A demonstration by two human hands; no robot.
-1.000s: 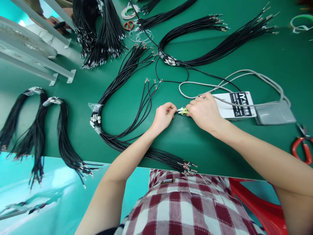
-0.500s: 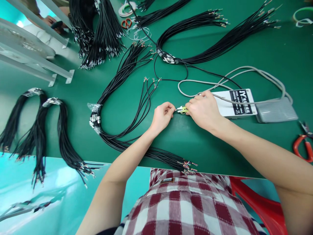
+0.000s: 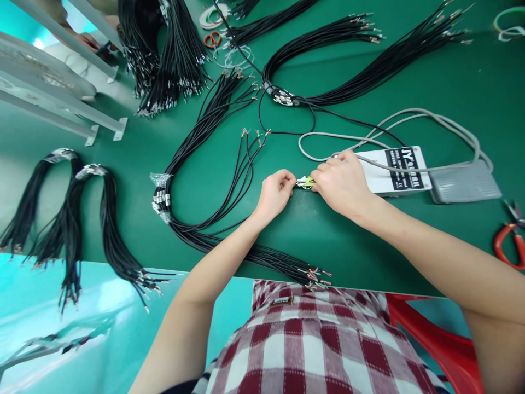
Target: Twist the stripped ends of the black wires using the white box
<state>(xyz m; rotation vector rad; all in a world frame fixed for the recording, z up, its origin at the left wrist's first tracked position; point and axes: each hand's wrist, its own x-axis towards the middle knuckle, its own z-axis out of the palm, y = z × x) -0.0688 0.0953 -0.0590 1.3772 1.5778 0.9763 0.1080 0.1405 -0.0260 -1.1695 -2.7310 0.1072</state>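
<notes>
My left hand [image 3: 277, 191] is closed in a pinch on a thin wire end, mostly hidden by the fingers. Just to its right, a small yellow-green and whitish tool [image 3: 305, 182] meets the wire at the fingertips; its exact kind is unclear. The fingers of my right hand [image 3: 341, 179] wrap over the tool's right end. A curved bundle of black cables [image 3: 164, 197], held by clear wrap at its bend, lies left of my hands. Its lower cables pass beneath my left forearm, with stripped coloured wires [image 3: 315, 277] at the table edge.
Right of my hand sit a white box [image 3: 394, 169] with a black label and a grey pedal [image 3: 465, 183], under a looped grey cord. Red-handled pliers [image 3: 508, 243] lie far right. More black cable bundles [image 3: 283, 96] lie behind. A metal frame [image 3: 92, 109] and another person's hand [image 3: 88, 41] are upper left.
My left hand has shifted very slightly right toward the tool. My right hand keeps its hold. The view has moved a little.
</notes>
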